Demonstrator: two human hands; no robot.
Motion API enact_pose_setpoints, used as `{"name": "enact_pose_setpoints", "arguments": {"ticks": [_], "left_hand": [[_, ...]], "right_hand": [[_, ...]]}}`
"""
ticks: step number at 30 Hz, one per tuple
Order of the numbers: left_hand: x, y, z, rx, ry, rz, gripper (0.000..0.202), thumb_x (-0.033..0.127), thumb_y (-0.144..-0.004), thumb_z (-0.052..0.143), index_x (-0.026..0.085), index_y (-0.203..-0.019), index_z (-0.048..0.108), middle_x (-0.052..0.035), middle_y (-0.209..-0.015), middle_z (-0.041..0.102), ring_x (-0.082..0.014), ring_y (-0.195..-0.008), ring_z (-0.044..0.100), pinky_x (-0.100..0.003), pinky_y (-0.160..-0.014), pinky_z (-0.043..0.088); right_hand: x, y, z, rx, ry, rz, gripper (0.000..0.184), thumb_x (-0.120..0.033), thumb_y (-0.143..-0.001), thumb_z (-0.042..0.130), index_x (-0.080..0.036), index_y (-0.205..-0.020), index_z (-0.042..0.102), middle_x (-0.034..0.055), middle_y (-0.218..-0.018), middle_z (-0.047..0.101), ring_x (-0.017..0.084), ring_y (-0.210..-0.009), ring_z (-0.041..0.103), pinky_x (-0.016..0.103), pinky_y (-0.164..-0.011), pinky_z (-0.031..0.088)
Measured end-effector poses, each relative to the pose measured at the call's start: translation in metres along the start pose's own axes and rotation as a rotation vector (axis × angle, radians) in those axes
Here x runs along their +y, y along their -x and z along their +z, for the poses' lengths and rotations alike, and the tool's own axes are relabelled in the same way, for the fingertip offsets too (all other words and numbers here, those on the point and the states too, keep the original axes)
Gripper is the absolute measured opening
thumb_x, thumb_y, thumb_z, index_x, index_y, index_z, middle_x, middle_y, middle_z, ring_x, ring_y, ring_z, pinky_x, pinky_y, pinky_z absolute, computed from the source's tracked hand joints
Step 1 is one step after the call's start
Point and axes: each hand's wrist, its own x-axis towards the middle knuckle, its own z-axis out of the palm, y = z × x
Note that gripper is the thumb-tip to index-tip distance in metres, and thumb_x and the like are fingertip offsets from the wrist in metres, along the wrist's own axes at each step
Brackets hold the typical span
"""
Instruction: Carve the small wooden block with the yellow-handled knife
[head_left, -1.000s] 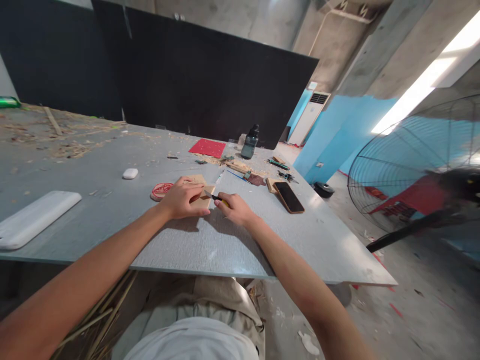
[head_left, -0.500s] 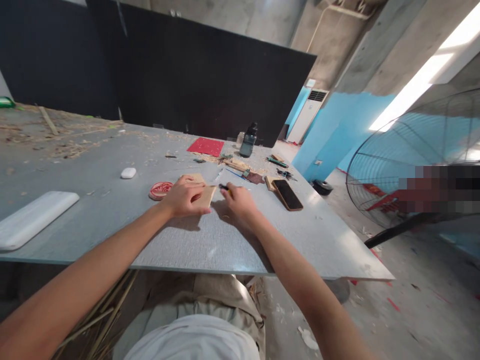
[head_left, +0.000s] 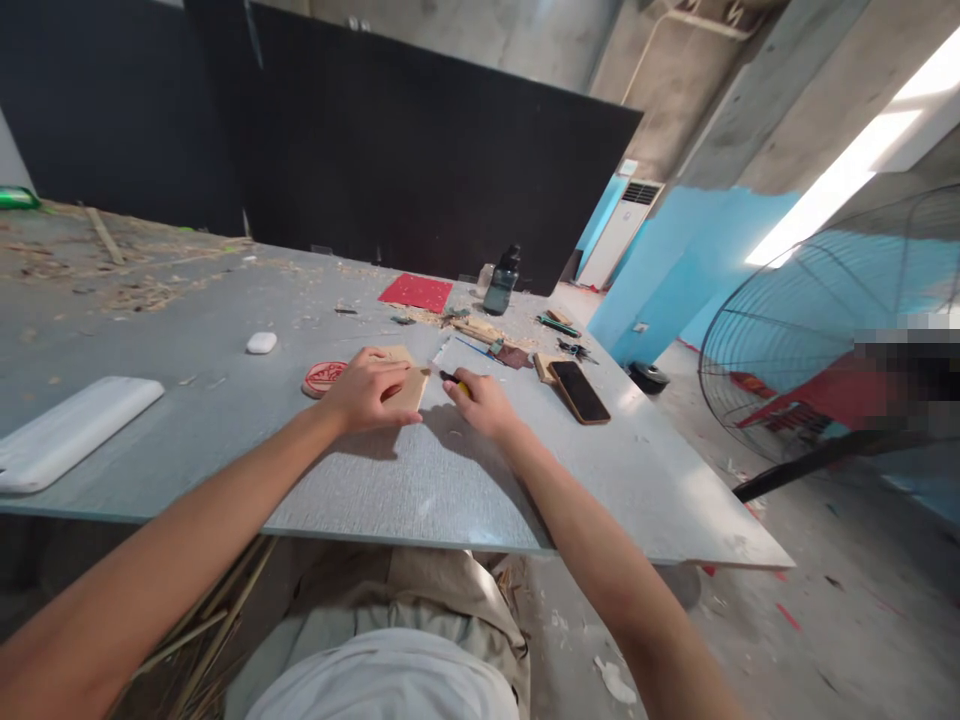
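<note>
My left hand (head_left: pixel 361 393) is closed around a flat, pale wooden board (head_left: pixel 412 394), its fingers over the top and the thumb along the near edge. In my right hand (head_left: pixel 486 402) is a utility knife (head_left: pixel 454 381) with a black and yellow handle. The knife's blade end points left at the board's right edge; whether it touches the wood is too small to tell. Beside my left hand, partly covered by it, lies a round disc (head_left: pixel 321 379) with a red carved pattern.
On the grey table (head_left: pixel 225 420) lie a white case (head_left: pixel 262 343), a long white object (head_left: pixel 82 430), a phone (head_left: pixel 580 391), a red sheet (head_left: pixel 415 293) and wood scraps (head_left: pixel 480 330). A dark bottle (head_left: pixel 502 281) stands behind. A large fan (head_left: pixel 795 340) is at the right.
My right hand has turned slightly, and more of the knife's yellow handle shows. My left hand keeps its hold on the board. The whole view has shifted a little.
</note>
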Motion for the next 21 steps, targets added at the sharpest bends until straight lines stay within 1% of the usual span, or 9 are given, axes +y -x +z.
{"name": "enact_pose_setpoints", "arguments": {"ticks": [2,4,6,10,12,17,21], "left_hand": [[-0.002,0.001,-0.001,0.01,-0.011,-0.013,0.065,0.085,-0.082,0.062,0.023,-0.068,0.051,-0.014,-0.107,0.082,-0.0384,-0.12,0.072,-0.057,-0.109,0.038],[-0.003,0.001,-0.001,0.016,-0.016,-0.02,0.065,0.086,-0.081,0.063,0.023,-0.068,0.052,-0.0135,-0.11,0.082,-0.0372,-0.117,0.073,-0.056,-0.108,0.039],[-0.002,0.001,-0.001,0.023,-0.017,-0.028,0.065,0.086,-0.08,0.063,0.023,-0.067,0.052,-0.0128,-0.11,0.082,-0.0366,-0.116,0.073,-0.055,-0.107,0.04],[-0.001,0.001,0.0,0.036,-0.013,-0.039,0.066,0.087,-0.079,0.063,0.023,-0.066,0.051,-0.013,-0.113,0.082,-0.0376,-0.121,0.072,-0.056,-0.11,0.038],[0.0,0.001,0.0,0.039,-0.008,-0.036,0.067,0.088,-0.078,0.063,0.023,-0.067,0.051,-0.0132,-0.113,0.082,-0.0381,-0.121,0.072,-0.056,-0.11,0.038],[0.002,0.001,-0.001,0.052,0.01,-0.023,0.065,0.086,-0.079,0.063,0.024,-0.067,0.05,-0.0116,-0.105,0.083,-0.0389,-0.123,0.071,-0.056,-0.111,0.038],[0.005,0.002,-0.002,0.05,0.025,-0.007,0.064,0.085,-0.081,0.061,0.024,-0.067,0.048,-0.01,-0.098,0.082,-0.0369,-0.117,0.073,-0.054,-0.111,0.038]], "right_hand": [[-0.007,0.003,0.0,-0.021,-0.065,-0.079,0.034,-0.047,-0.109,0.05,-0.022,-0.089,0.062,0.0011,-0.069,0.061,0.018,-0.064,0.051,0.031,-0.064,0.028],[-0.008,0.006,0.0,-0.039,-0.123,-0.127,0.034,-0.047,-0.108,0.05,-0.022,-0.089,0.062,-0.0005,-0.068,0.058,0.017,-0.063,0.049,0.03,-0.065,0.028],[-0.006,0.007,0.002,-0.068,-0.175,-0.155,0.035,-0.047,-0.108,0.049,-0.021,-0.087,0.06,-0.0019,-0.067,0.055,0.016,-0.063,0.047,0.03,-0.064,0.028],[-0.001,0.006,0.009,-0.121,-0.268,-0.198,0.036,-0.047,-0.107,0.048,-0.022,-0.083,0.054,-0.0043,-0.065,0.049,0.014,-0.06,0.043,0.03,-0.063,0.025],[0.0,0.006,0.012,-0.127,-0.294,-0.208,0.037,-0.048,-0.107,0.047,-0.022,-0.082,0.053,-0.0046,-0.065,0.049,0.014,-0.061,0.043,0.03,-0.064,0.026],[0.0,0.006,0.013,-0.119,-0.314,-0.232,0.038,-0.049,-0.108,0.046,-0.022,-0.082,0.051,-0.0037,-0.068,0.051,0.015,-0.064,0.045,0.031,-0.065,0.027],[0.003,0.005,0.012,-0.12,-0.314,-0.259,0.037,-0.049,-0.108,0.046,-0.022,-0.083,0.051,-0.0033,-0.068,0.052,0.016,-0.063,0.047,0.03,-0.065,0.029]]}}
